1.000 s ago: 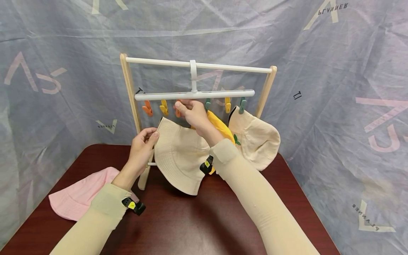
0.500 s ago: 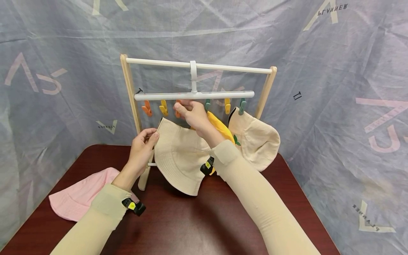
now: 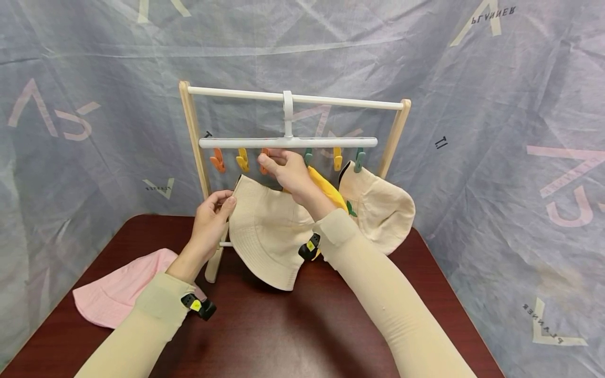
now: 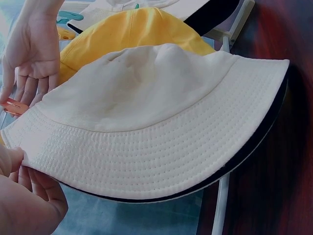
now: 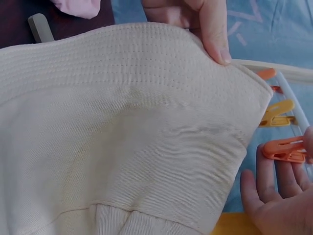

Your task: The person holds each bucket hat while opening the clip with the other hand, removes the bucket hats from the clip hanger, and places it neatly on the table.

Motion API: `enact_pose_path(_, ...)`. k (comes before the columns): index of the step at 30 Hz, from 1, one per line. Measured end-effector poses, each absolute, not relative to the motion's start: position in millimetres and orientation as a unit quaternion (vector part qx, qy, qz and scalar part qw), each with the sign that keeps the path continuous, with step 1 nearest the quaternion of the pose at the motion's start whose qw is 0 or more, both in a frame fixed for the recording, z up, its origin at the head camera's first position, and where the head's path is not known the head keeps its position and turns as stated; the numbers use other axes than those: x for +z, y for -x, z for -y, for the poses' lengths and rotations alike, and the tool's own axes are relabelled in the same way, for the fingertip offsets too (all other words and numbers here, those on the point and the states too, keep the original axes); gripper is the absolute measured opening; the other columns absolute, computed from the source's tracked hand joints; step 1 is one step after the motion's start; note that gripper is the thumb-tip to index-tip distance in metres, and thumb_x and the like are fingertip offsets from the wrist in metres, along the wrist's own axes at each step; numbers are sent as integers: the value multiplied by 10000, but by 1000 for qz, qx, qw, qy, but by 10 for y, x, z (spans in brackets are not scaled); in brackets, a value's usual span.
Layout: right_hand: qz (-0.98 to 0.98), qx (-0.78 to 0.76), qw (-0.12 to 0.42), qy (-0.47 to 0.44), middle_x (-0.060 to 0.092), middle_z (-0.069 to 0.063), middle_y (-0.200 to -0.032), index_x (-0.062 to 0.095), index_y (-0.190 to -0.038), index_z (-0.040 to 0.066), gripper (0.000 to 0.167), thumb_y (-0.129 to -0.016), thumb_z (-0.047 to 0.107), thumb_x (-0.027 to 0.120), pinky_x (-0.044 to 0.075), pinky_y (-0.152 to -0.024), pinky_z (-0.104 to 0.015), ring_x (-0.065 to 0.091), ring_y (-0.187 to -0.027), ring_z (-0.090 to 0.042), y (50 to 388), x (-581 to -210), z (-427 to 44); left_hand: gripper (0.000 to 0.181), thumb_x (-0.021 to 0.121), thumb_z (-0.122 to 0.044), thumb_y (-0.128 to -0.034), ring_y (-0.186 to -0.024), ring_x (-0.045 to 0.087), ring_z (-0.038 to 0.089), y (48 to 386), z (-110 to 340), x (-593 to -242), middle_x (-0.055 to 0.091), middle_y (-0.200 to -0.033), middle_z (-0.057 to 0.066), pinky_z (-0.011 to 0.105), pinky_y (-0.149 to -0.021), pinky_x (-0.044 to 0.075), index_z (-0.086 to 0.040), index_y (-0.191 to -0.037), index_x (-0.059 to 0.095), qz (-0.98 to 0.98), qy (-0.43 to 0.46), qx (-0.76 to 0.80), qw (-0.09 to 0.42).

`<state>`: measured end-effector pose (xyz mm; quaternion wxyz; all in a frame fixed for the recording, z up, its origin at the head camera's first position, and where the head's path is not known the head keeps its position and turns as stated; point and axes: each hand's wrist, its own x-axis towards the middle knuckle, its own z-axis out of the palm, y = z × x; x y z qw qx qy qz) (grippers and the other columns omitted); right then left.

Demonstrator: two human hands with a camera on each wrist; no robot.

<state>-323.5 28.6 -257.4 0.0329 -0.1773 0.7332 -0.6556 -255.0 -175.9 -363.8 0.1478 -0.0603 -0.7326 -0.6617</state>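
A cream bucket hat [image 3: 269,231] with a dark lining hangs from my left hand [image 3: 210,226], which pinches its brim between thumb and fingers. Above the hat, my right hand [image 3: 293,176] holds an orange clothespin [image 5: 283,148] attached to a white hanger bar [image 3: 331,142]. In the right wrist view the hat's brim corner lies beside the clothespins, apart from the one I hold. Behind my right wrist is a yellow hat [image 3: 326,186], partly hidden. A second cream hat [image 3: 380,210] hangs from a green clothespin [image 3: 360,159] at the bar's right end.
The hanger hooks over the top rail of a wooden rack [image 3: 191,121]. Another orange clothespin [image 3: 218,160] and a yellow clothespin [image 3: 243,159] hang at the left with nothing in them. A pink bucket hat [image 3: 118,291] lies at the left of the dark red table [image 3: 264,336].
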Motion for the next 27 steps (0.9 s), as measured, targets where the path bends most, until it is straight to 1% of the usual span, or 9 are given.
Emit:
enact_pose_path(5,-719,-670,43,177,670,-131,-1404,596,-1460,32,506,-1043,293,713,496,-1133,-427,681,-1244,-255,3222,-2569,-282,422,581,-274,-1116,-1001,530,84,2549,1766,-3647,584,-1137,-41,155,-828,471,35,-1405,579,735,58,-659,151)
enact_pose_path(12,-720,-672,45,170,658,-102,-1432,565,-1506,54,544,-1049,317,698,531,-1085,-354,674,-1254,-234,3197,-2557,-295,401,587,-266,-1114,-978,526,92,2540,1763,-3640,579,-1132,-38,160,-808,469,19,-1396,586,732,57,-662,150)
enact_pose_path(14,-719,-672,45,171,655,-101,-1439,556,-1515,53,550,-1053,317,693,528,-1090,-360,673,-1258,-237,3187,-2553,-303,402,586,-266,-1115,-971,525,89,2538,1760,-3636,580,-1127,-44,160,-804,468,23,-1393,584,732,59,-662,151)
enact_pose_path(19,-719,-670,41,180,663,-107,-1425,558,-1511,51,528,-1062,297,687,494,-1136,-436,677,-1254,-252,3168,-2561,-319,386,588,-251,-1114,-949,521,87,2541,1758,-3639,580,-1103,-50,162,-788,464,28,-1381,590,729,58,-664,153)
enact_pose_path(21,-722,-667,38,181,672,-101,-1408,565,-1505,60,514,-1062,290,688,497,-1132,-437,682,-1243,-247,3159,-2565,-323,380,588,-247,-1114,-943,521,88,2540,1755,-3640,579,-1097,-49,164,-783,464,27,-1378,593,728,58,-666,153)
enact_pose_path(23,-727,-662,33,181,682,-91,-1393,570,-1503,69,501,-1064,281,686,515,-1112,-414,687,-1232,-234,3150,-2569,-323,388,587,-251,-1114,-944,520,85,2536,1754,-3637,580,-1097,-51,165,-783,464,32,-1379,590,729,58,-665,153)
enact_pose_path(27,-728,-660,28,182,680,-108,-1396,562,-1508,56,498,-1066,250,684,527,-1096,-410,690,-1235,-241,3136,-2574,-324,390,583,-252,-1116,-950,521,83,2524,1752,-3629,579,-1106,-53,164,-788,464,37,-1378,588,730,57,-663,154)
